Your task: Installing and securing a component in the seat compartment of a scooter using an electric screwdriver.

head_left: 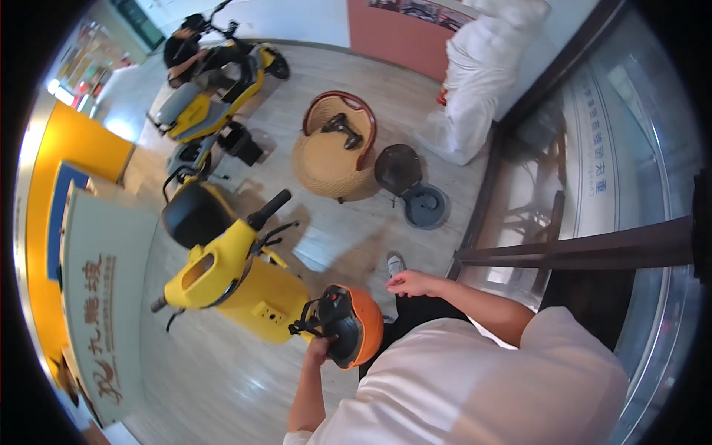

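An orange helmet (368, 326) is held against my body's left side, its dark padded inside and straps showing. My left hand (320, 348) is closed on its near rim; some of the fingers are hidden inside the shell. My right hand (409, 283) hovers in front of my waist, apart from the helmet, with its fingers curled together and no object visible in them. Just left of the helmet stands the front body of a yellow scooter (256, 297), with black handlebar grips and brake levers.
A rounded tan woven chair (322, 165) holds a dark drill-like tool (343, 132). Beside it sits a dark bin (426, 206) with its lid raised. Farther off, a person (184, 53) crouches by another yellow scooter (196, 115). Glass panels (593, 170) border the right, a pale sign board (107, 297) the left.
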A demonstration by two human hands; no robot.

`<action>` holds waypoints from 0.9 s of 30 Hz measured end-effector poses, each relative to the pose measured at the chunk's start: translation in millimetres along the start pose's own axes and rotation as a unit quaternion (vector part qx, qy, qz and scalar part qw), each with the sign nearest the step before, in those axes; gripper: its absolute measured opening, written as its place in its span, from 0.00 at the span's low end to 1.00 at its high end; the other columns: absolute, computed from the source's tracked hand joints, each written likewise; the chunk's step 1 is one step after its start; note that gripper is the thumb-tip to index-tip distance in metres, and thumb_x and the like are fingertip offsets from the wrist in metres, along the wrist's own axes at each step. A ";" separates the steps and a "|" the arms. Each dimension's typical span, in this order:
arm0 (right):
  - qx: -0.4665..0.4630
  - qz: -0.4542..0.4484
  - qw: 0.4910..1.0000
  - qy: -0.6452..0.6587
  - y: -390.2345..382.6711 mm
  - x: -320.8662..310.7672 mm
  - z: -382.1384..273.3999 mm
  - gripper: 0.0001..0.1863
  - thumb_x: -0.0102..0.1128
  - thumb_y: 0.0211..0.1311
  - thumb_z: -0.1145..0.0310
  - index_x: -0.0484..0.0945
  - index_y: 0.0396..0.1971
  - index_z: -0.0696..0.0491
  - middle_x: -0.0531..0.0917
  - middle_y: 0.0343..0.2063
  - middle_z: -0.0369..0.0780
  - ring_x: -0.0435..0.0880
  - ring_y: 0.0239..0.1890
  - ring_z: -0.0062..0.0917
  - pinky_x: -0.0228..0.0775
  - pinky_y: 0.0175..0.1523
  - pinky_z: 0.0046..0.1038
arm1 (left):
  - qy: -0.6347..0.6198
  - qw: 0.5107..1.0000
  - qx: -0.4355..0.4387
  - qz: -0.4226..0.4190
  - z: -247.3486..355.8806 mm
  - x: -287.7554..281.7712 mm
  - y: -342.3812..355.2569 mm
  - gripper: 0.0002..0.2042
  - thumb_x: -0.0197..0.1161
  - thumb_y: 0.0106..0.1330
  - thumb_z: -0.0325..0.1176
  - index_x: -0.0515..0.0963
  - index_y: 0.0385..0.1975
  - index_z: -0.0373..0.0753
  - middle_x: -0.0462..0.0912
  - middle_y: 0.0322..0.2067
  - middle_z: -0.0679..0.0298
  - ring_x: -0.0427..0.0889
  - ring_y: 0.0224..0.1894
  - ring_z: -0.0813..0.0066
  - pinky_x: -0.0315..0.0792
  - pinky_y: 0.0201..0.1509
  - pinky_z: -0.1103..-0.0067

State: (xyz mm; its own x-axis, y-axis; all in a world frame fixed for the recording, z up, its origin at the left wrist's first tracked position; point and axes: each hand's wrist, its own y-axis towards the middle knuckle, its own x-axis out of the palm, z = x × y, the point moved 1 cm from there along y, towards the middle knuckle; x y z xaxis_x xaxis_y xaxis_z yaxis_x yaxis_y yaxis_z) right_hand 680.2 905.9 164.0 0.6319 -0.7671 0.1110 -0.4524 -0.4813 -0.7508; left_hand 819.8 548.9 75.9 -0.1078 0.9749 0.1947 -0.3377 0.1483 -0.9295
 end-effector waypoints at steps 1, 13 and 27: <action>-0.005 0.020 1.000 -0.001 0.3 -12.8 13.0 0.21 0.57 0.63 0.53 0.76 0.49 0.51 0.79 0.39 0.33 0.75 0.37 0.17 0.68 0.39 0.23 | 0.010 1.000 -0.007 -0.003 0.4 2.8 9.7 0.16 0.61 0.60 0.27 0.74 0.49 0.34 0.82 0.39 0.58 0.85 0.32 0.65 0.81 0.32 0.67; 0.041 0.205 0.976 -0.066 57.3 -205.6 164.3 0.18 0.64 0.53 0.55 0.81 0.35 0.55 0.84 0.29 0.41 0.83 0.33 0.27 0.73 0.40 0.29 | -0.043 0.988 -0.094 0.117 44.9 91.1 82.5 0.22 0.52 0.59 0.22 0.66 0.56 0.39 0.77 0.47 0.52 0.81 0.43 0.52 0.82 0.36 0.58; 0.323 0.398 0.854 0.086 289.1 -430.6 481.6 0.39 0.72 0.46 0.52 0.66 0.56 0.55 0.82 0.38 0.45 0.81 0.40 0.36 0.73 0.43 0.37 | -0.045 0.978 -0.029 0.203 69.6 120.2 496.9 0.25 0.55 0.60 0.27 0.61 0.58 0.47 0.76 0.46 0.55 0.83 0.35 0.57 0.80 0.26 0.66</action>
State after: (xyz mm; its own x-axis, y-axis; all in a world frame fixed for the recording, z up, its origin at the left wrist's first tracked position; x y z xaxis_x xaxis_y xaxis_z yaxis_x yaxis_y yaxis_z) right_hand 580.4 1301.4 -414.5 0.1597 -0.8198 -0.5500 -0.2183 0.5140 -0.8295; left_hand 573.9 728.2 -340.8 -0.3045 0.9374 -0.1689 -0.1968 -0.2354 -0.9518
